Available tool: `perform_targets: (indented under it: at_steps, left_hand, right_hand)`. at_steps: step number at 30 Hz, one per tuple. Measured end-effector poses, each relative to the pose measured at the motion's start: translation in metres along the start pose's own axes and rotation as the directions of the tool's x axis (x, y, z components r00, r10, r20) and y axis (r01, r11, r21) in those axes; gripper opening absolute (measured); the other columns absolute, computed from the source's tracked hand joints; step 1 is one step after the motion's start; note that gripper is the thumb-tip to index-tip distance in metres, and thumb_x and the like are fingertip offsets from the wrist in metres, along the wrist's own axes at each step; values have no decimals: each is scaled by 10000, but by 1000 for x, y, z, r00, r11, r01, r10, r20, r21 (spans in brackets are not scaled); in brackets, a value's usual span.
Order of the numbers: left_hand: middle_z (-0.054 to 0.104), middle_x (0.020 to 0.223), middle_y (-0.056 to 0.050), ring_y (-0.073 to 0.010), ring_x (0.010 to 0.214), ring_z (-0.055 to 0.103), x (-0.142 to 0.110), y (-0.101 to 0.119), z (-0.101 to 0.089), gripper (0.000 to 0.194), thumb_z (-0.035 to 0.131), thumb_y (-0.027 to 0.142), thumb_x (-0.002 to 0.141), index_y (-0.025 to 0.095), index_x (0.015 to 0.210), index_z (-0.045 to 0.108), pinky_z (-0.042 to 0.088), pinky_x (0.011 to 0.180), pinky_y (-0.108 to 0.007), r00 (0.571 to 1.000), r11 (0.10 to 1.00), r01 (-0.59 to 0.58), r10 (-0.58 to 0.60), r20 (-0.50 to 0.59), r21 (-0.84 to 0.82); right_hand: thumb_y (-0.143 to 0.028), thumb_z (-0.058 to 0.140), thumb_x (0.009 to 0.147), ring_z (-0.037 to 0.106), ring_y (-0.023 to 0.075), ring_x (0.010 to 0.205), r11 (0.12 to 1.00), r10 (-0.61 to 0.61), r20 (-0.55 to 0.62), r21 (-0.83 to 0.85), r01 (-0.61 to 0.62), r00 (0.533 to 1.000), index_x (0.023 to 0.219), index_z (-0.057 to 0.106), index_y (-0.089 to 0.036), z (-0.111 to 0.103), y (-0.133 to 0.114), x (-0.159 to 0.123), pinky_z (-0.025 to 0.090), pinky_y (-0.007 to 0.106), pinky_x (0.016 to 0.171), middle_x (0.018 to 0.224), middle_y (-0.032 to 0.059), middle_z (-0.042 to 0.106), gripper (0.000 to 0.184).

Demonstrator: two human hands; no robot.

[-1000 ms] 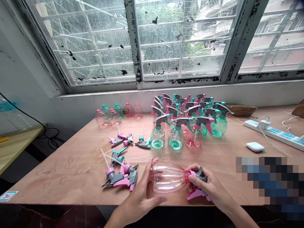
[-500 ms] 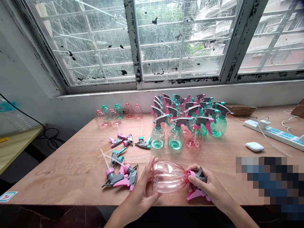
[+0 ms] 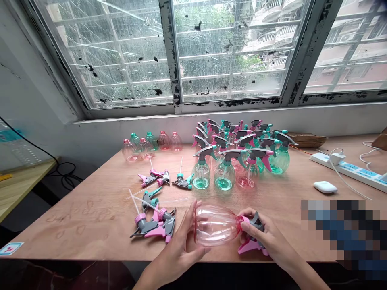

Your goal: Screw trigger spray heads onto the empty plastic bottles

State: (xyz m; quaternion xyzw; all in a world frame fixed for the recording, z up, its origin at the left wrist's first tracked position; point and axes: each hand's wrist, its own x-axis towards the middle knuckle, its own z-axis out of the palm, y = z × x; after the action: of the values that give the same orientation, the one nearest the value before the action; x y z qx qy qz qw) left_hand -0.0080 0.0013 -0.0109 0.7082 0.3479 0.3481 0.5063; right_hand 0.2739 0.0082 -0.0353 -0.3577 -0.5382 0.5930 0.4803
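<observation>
A clear pink spray bottle [image 3: 216,225] lies on its side in the air near the table's front edge, its base towards the left. My left hand [image 3: 181,241] cups the base, fingers behind it and the thumb stretched out below. My right hand [image 3: 263,233] has its thumb and fingers closed round the pink collar at the bottle's neck. The grey and pink trigger head [image 3: 252,245] sticks out under that hand, partly hidden by it. Several loose trigger heads [image 3: 155,225] with thin tubes lie left of the bottle.
Behind, pink and green bottles with trigger heads [image 3: 223,177] stand in a group. Bottles without heads [image 3: 146,149] are at the back left, more loose heads [image 3: 154,177] before them. At right are a white case [image 3: 325,187] and a power strip [image 3: 350,167].
My left thumb has stretched out slightly to the right beneath the bottle. The bottle and my right hand have hardly moved.
</observation>
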Motion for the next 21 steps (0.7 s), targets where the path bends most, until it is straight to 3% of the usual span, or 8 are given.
perform_targets:
  at_steps: [3, 8, 14, 21]
  left_hand:
    - [164, 1691, -48, -287, 1449, 399, 0, -2, -1, 904, 646, 253, 953, 446, 1577, 22, 338, 1207, -440, 999, 999, -34, 34, 14, 4]
    - [127, 1700, -50, -300, 1456, 381, 0, 5, 0, 1051, 761, 316, 873, 425, 1581, -7, 338, 1208, -429, 998, 996, 56, -56, -8, -74]
    - [137, 1701, -40, -290, 1489, 335, 1, 6, 1, 984, 749, 366, 878, 398, 1589, 70, 289, 1234, -427, 997, 987, 83, -83, 3, -135]
    - [156, 1695, -36, -285, 1497, 313, 1, 1, -2, 970, 724, 348, 902, 422, 1584, 39, 250, 1246, -441, 998, 996, 61, -62, -9, -63]
  right_hand:
    - [-494, 771, 950, 676, 205, 659, 1000, 2, 1, 19, -2, 1000, 1026, 637, -175, -1, 1, 0, 531, 260, 637, 730, 16, 717, 354]
    - [-489, 774, 949, 673, 201, 650, 1000, -4, 11, 29, 4, 1000, 1028, 632, -174, 0, 1, 0, 531, 256, 630, 715, 12, 714, 355]
    - [-519, 769, 945, 677, 202, 672, 1000, -2, -18, -1, 2, 1000, 1018, 643, -185, 1, -3, -1, 530, 254, 647, 732, 12, 717, 364]
    - [-520, 760, 950, 675, 203, 668, 1000, -13, -18, 0, 13, 1000, 1026, 641, -183, -1, 0, 0, 531, 262, 643, 738, 15, 716, 365]
